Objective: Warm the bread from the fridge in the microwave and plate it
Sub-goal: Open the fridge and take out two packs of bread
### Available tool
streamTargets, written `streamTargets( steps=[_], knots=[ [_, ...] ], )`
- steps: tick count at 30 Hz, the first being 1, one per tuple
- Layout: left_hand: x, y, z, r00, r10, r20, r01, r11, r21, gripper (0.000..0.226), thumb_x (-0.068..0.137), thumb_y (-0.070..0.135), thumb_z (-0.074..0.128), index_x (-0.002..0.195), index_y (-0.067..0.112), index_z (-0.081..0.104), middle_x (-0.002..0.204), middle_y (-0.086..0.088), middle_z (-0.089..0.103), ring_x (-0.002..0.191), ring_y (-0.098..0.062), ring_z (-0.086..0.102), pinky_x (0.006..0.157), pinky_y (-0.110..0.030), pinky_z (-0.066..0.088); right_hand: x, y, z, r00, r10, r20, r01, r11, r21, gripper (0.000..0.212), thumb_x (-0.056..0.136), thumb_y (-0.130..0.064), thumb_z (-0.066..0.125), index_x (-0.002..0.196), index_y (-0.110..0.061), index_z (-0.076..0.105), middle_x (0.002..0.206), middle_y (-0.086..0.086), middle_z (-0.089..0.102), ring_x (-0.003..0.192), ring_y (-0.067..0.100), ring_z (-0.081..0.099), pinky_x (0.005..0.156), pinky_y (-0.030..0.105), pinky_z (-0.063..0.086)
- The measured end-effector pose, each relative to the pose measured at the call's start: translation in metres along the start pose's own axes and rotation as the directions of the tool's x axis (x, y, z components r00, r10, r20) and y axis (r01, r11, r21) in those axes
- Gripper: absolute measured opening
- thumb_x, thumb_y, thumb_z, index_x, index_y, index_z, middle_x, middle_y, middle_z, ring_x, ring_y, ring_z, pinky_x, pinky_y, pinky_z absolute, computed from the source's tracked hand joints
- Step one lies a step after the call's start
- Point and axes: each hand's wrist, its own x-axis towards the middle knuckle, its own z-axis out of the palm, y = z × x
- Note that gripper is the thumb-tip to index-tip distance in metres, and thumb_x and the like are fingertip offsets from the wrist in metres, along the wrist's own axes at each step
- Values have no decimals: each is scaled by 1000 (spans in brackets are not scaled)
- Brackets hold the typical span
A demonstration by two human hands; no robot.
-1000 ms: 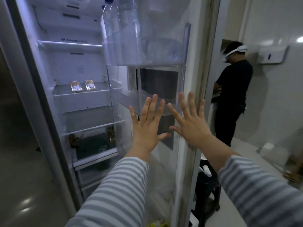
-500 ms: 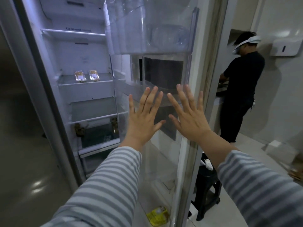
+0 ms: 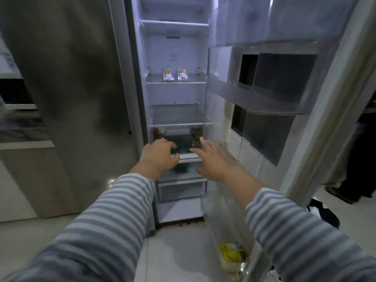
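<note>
The fridge stands open in front of me. Two clear-wrapped packs of bread, the left pack (image 3: 168, 75) and the right pack (image 3: 182, 74), lie side by side on a middle glass shelf (image 3: 195, 82). My left hand (image 3: 158, 156) is held low before the lower drawer, fingers curled loosely, holding nothing. My right hand (image 3: 215, 159) is beside it, fingers spread, empty. Both hands are well below the bread and apart from it.
The open fridge door (image 3: 274, 94) with clear bins fills the right side; a yellow pack (image 3: 233, 255) sits in its bottom bin. The shut steel door (image 3: 77, 98) is at left. A person's leg and shoe (image 3: 345, 190) and a black stool (image 3: 325, 214) are far right.
My view has swung left onto the fridge interior. Both hands have dropped from in front of the door bins to the lower drawer level, and the left fingers have curled.
</note>
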Motion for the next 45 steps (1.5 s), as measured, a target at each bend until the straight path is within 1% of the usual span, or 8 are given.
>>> streamTargets(
  steps=[2,4,11,25,32,36,41,45],
  knots=[
    [-6,-10,0,986,-72,151,82,995,-60,38,90,43,50,124,28,59,126,1,59,116,-21,55,96,-38,46,12,-7,10,989,23,149,-36,995,90,58,95,-38,51,148,-29,29,160,7,14,146,27,14,117,44,20],
    [-10,-18,2,972,-115,204,139,985,-104,35,89,44,52,119,29,62,117,4,64,108,-20,59,94,-38,49,24,-13,13,967,19,255,-55,990,132,56,96,-36,50,147,-23,32,154,7,30,139,27,30,113,37,27],
    [19,-43,9,951,-167,262,206,970,-127,34,87,45,52,116,31,62,113,8,64,102,-17,59,92,-38,51,77,-21,8,938,-25,344,-14,994,109,50,99,-35,46,146,-19,37,150,6,37,134,27,39,109,36,31],
    [235,-128,16,989,-72,131,90,986,-139,31,89,44,51,110,27,67,109,3,67,98,-19,61,80,-32,50,297,13,-4,978,114,174,-140,979,147,46,97,-33,50,140,-17,45,140,7,50,125,25,49,103,33,38],
    [364,-152,17,999,-32,29,38,973,-228,36,84,45,53,113,27,66,115,4,67,104,-19,61,89,-37,51,406,47,-25,976,207,63,-215,961,176,46,94,-31,54,138,-17,49,142,8,50,128,25,47,103,28,36],
    [423,-156,10,997,-44,-66,28,973,-231,43,88,43,51,125,25,59,127,1,61,115,-22,56,94,-37,47,455,64,-50,970,242,-26,-234,956,177,44,95,-27,52,138,-16,50,141,8,51,130,25,45,103,28,34],
    [495,-156,2,953,-138,-271,54,954,-294,40,87,37,52,126,26,56,133,1,55,122,-24,50,95,-38,44,527,89,-78,923,297,-245,-226,933,282,37,91,-24,53,127,-19,59,134,9,56,125,27,50,99,30,39],
    [559,-159,1,936,-188,-298,84,941,-327,46,86,37,52,131,28,48,135,-2,48,125,-27,44,96,-38,42,584,107,-92,846,358,-395,-216,908,360,38,90,-25,50,127,-21,58,134,10,54,124,31,48,101,38,42]
  ],
)
